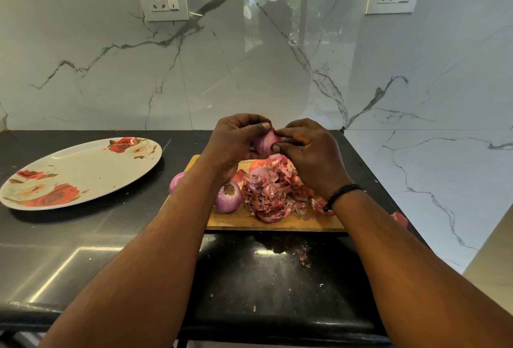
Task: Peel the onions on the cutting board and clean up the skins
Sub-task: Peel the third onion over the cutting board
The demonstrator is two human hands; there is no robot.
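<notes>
A small purple-skinned onion (263, 144) is held above the far edge of the wooden cutting board (273, 222), cupped in the curled fingers of the left hand (234, 143), apparently so it stays steady while the right hand (311, 153) pinches at its skin with thumb and fingertips. Directly below, a heap of dry reddish onion skins (273, 195) is spread on the board, likely where peelings drop. Two peeled onions (228, 197) lie at the heap's left. A white oval plate with red roses (83, 172) sits further left on the black countertop (111, 236).
</notes>
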